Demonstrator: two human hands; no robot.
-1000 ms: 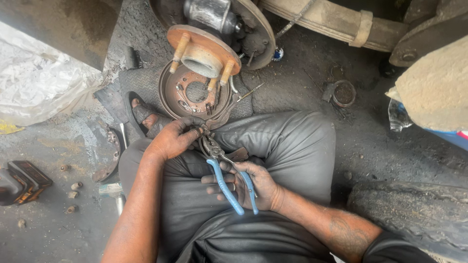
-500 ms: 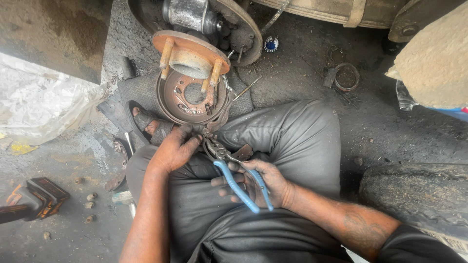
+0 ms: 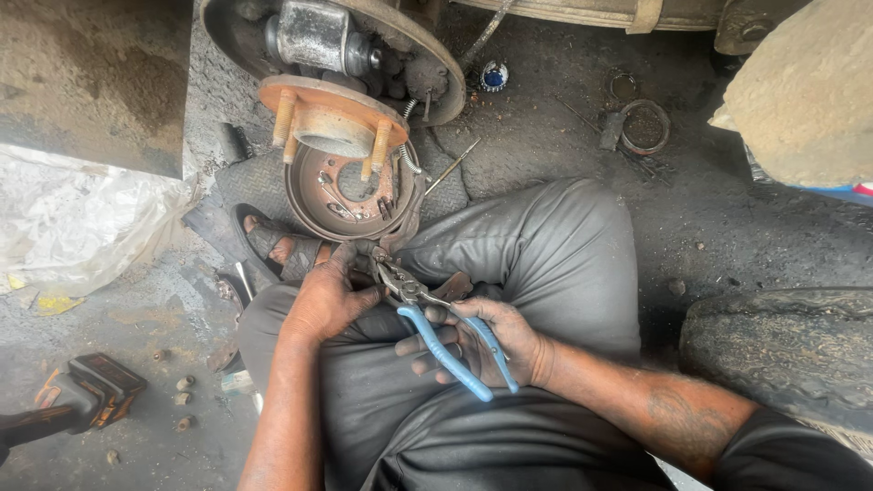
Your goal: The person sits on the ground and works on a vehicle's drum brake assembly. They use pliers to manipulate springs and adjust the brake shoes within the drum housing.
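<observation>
Gripping the pliers (image 3: 427, 314) in your right hand (image 3: 482, 341), keep their nose square on the small part your left hand (image 3: 327, 295) pinches by the brake plate (image 3: 341, 195); squeeze steadily.

Lighting: soft, even daylight, moderately bright; no hard-edged shadows anywhere.
Brightest areas: crumpled plastic sheet (image 3: 82, 227) at left of the frame, near washed out; pale block (image 3: 805, 86) at upper right, also strongly lit.
Darkest areas: top centre of the frame, under the vehicle, around the brake backing plate (image 3: 418, 55); shade deepens toward the upper edge.
Sheen: dull highlights on the grey trousers (image 3: 536, 245) at centre and on the wheel hub (image 3: 332, 114).
Focus: sharp at centre; blue-handled pliers (image 3: 446, 341) crisp.
Blur: slight softness at lower left corner.
Distortion: wide-angle stretch toward the edges and corners.
</observation>
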